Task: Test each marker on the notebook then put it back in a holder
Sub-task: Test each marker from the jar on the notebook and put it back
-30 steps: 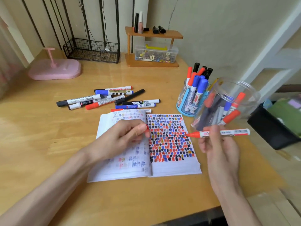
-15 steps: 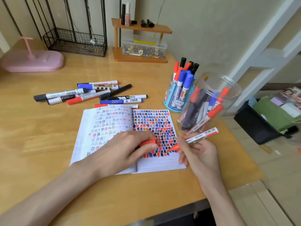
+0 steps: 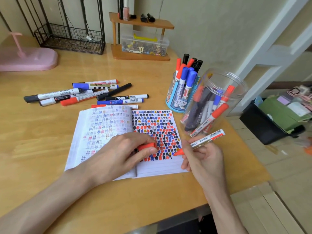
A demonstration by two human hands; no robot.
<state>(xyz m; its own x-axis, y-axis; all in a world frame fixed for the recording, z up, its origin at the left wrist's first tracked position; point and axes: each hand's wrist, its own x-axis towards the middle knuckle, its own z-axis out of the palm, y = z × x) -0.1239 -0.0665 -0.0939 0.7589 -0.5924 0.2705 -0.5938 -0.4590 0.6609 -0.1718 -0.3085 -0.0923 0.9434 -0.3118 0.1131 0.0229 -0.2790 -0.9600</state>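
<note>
Currently, nearest to me, my left hand (image 3: 118, 154) rests on the open notebook (image 3: 101, 125) over its centre fold. Its thumb and forefinger pinch a red cap (image 3: 146, 146). Just to the right, my right hand (image 3: 202, 159) grips the uncapped red marker (image 3: 208, 139) in a writing hold. The barrel slants up and to the right. The red tip points down-left at the right edge of the right page, level with the lowest row of coloured marks. I cannot tell whether the tip touches the paper. The marker and the cap are near each other but apart.

Beyond the right hand, a clear jar (image 3: 217, 92) stands on the table (image 3: 42, 141), holding red, blue and black markers. Just beside it, on its left, a blue holder (image 3: 175, 102) holds upright markers. Past the notebook's top edge, loose markers (image 3: 87, 95) lie flat in a cluster. At the far wall stand a wooden shelf (image 3: 141, 24), a wire basket (image 3: 70, 39) and a pink stand (image 3: 28, 59).
</note>
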